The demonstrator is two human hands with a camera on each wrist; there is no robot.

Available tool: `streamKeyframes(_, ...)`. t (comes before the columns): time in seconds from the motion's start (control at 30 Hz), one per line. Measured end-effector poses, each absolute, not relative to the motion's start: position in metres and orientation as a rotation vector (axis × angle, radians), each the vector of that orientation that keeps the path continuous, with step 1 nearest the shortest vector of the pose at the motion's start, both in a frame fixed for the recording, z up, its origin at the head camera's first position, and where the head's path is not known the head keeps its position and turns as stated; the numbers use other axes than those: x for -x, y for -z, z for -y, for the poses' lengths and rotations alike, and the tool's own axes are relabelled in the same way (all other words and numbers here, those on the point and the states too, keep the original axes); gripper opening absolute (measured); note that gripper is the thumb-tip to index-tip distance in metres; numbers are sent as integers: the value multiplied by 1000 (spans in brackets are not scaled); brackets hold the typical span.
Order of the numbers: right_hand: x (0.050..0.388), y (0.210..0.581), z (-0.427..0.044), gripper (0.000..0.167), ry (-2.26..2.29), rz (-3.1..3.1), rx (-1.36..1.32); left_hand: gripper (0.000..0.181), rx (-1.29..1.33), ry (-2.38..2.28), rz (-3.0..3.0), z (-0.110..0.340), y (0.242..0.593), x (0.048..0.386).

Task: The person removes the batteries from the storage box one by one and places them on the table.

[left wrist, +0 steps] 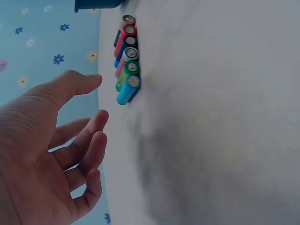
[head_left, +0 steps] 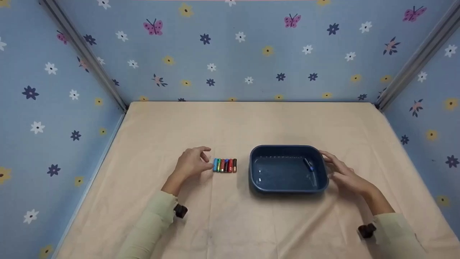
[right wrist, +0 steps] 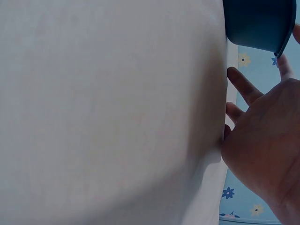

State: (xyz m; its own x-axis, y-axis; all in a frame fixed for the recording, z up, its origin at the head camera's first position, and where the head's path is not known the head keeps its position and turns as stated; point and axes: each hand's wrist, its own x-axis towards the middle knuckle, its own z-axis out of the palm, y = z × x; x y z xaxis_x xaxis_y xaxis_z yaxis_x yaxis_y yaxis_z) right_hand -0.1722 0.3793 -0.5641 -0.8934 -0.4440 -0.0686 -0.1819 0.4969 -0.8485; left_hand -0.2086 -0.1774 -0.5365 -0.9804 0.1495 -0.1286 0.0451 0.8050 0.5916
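Several batteries (head_left: 225, 165) lie side by side in a row on the cloth, in blue, green, red and dark colours. Just left of the row is my left hand (head_left: 191, 162), its thumb and fingers apart with nothing between them. In the left wrist view the blue battery (left wrist: 128, 90) is the one closest to that hand (left wrist: 51, 150). To the right stands a dark blue plastic bin (head_left: 289, 191). One dark battery with a blue end (head_left: 309, 164) lies inside it, near the right wall. My right hand (head_left: 346, 176) touches the bin's right side with extended fingers.
A beige cloth (head_left: 230, 223) covers the table. Blue panels (head_left: 244, 50) with flowers and butterflies enclose the back and both sides, joined by grey corner posts (head_left: 86, 54). Small dark wrist cameras (head_left: 180, 210) sit at both cuffs.
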Motion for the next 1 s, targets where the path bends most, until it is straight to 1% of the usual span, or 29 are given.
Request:
streamKeyframes(0.2, 173, 565, -380, 83, 1359, -2473, 539, 52, -148, -981, -2890, 171, 536, 205)
streamKeyframes(0.37, 174, 566, -381, 83, 1362, -2473, 545, 40, -141, -1120, -2991, 154, 544, 196)
streamKeyframes(0.47, 174, 567, -380, 83, 1347, -2483, 528, 35, -128, -1210, -3043, 142, 544, 189)
streamKeyframes(0.73, 176, 568, -381, 84, 1461, -2375, 679, 32, -72, -1372, -3049, 118, 539, 178)
streamKeyframes(0.87, 175, 568, -380, 84, 1458, -2389, 685, 28, -160, -1359, -3090, 107, 539, 176)
streamKeyframes(1.0, 175, 568, -379, 84, 1399, -2439, 629, 31, -241, -1323, -3098, 96, 539, 176)
